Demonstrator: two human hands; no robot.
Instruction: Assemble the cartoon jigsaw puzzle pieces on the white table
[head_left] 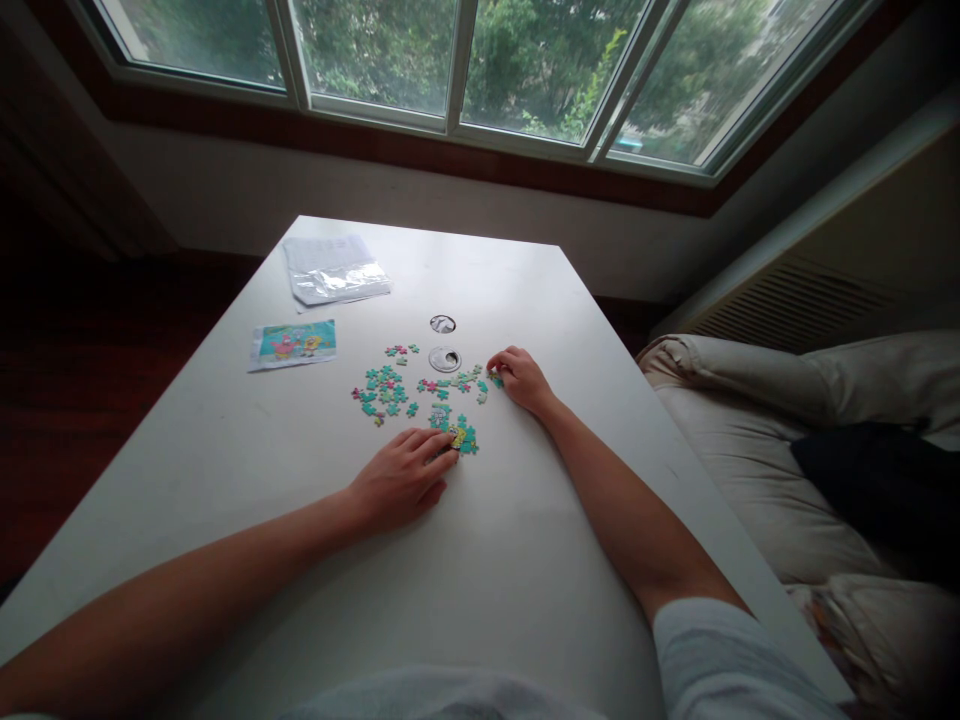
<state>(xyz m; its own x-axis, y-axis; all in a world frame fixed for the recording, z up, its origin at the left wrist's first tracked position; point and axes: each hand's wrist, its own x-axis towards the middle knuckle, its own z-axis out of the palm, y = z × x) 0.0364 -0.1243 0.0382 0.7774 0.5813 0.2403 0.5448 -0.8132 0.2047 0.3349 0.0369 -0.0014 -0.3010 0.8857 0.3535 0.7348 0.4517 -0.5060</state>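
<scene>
My left hand [405,468] lies palm down with its fingers stretched out, fingertips on the lower left edge of a joined section of jigsaw puzzle [466,438]. Part of that section is hidden under the fingers. At the right end of the loose pieces, my right hand [519,377] has its fingers curled and pinched at a small green puzzle piece [496,379]. Many loose puzzle pieces [384,386], mostly teal with some pink, lie in a cluster left of the joined section. More pieces [459,381] spread in a strip between the hands.
Two round metallic-looking discs [444,359] sit beyond the pieces on the white table [300,440]. A picture card [296,344] and clear-wrapped papers [336,270] lie at the far left. A cushioned sofa [735,450] stands along the right, below windows [555,70].
</scene>
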